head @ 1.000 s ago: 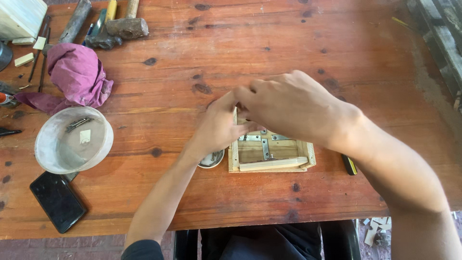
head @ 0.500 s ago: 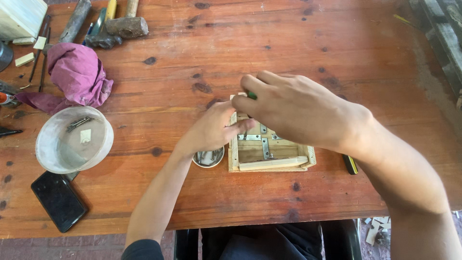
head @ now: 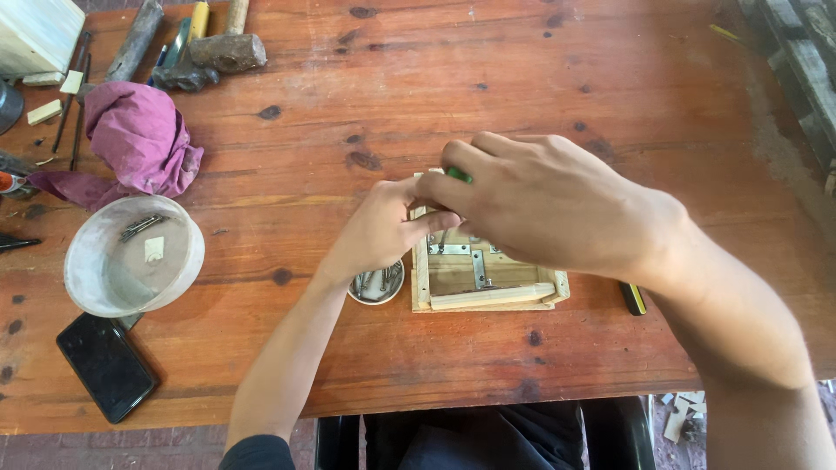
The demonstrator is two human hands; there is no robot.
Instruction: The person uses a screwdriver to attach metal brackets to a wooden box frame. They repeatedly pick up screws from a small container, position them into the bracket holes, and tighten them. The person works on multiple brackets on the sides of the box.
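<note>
Bench clutter — left side of wooden table (head: 540,70)

Purple rag (head: 139,139), white bowl (head: 135,255) holding screws, black phone (head: 106,366) at near edge; hammer (head: 213,52) at far edge — pale wooden block (head: 35,35) in corner.

I see the small wooden frame (head: 488,278) lying on the bench (head: 540,78) at centre. Dish of screws (head: 376,285) touching-close at its 9 o'clock. Bowl (head: 132,257) farther at 9; phone (head: 106,365) at 8; cloth (head: 139,139) and hammer (head: 222,52) at 10.
</note>
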